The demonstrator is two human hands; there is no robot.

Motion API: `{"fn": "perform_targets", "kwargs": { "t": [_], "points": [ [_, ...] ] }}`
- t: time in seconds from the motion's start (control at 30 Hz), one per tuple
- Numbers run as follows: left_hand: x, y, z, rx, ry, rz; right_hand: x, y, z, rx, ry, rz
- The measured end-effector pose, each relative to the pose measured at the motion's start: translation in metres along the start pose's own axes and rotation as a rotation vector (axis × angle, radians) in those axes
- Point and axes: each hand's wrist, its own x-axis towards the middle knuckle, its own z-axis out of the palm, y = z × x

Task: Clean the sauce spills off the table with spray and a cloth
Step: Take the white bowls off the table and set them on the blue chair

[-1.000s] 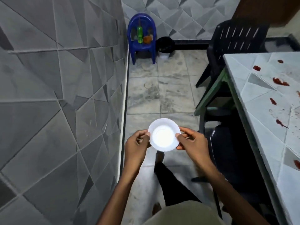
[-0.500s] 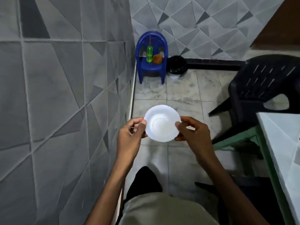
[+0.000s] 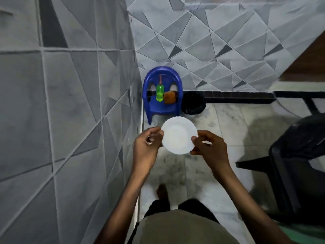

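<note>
Grey geometric-tiled wall (image 3: 61, 120) running along left | small blue plastic chair (image 3: 151, 106) looming nearer than half a second ago | round white scalloped plate (image 3: 178, 136) still being pinched at opposite rims by left hand (image 3: 146, 150) and right hand (image 3: 212, 152) | green spray bottle (image 3: 160, 93) and orange cloth (image 3: 169, 97) sitting side by side on that chair's seat

On the chair (image 3: 162, 108) stands a bottle (image 3: 160, 94), a cloth (image 3: 169, 97) just right of it. A bin (image 3: 193, 103) is just right of the chair, a plate (image 3: 178, 136) before it.
</note>
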Motion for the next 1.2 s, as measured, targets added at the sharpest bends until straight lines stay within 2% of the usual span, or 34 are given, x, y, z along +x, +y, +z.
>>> {"fn": "perform_targets", "kwargs": {
  "t": [0.27, 0.4, 0.5, 0.67, 0.8, 1.03, 1.2],
  "points": [
    [0.210, 0.000, 0.044, 0.071, -0.062, 0.007, 0.216, -0.021, 0.057, -0.106, -0.003, -0.043],
    [0.325, -0.037, 0.067, 0.312, -0.009, 0.107, 0.339, -0.004, 0.089, -0.143, -0.057, -0.026],
    [0.413, -0.082, 0.085, 0.396, -0.002, 0.032, 0.437, 0.022, 0.116, -0.198, -0.104, -0.003],
    [0.539, -0.176, 0.105, 0.446, 0.036, -0.135, 0.576, 0.086, 0.168, -0.322, -0.195, 0.069],
    [0.619, -0.270, 0.110, 0.488, 0.058, -0.237, 0.665, 0.169, 0.218, -0.435, -0.263, 0.166],
    [0.711, -0.429, 0.093, 0.536, 0.063, -0.326, 0.769, 0.316, 0.304, -0.531, -0.381, 0.306],
    [0.749, -0.490, 0.086, 0.586, 0.144, -0.317, 0.809, 0.401, 0.349, -0.516, -0.378, 0.288]
  ]
}}
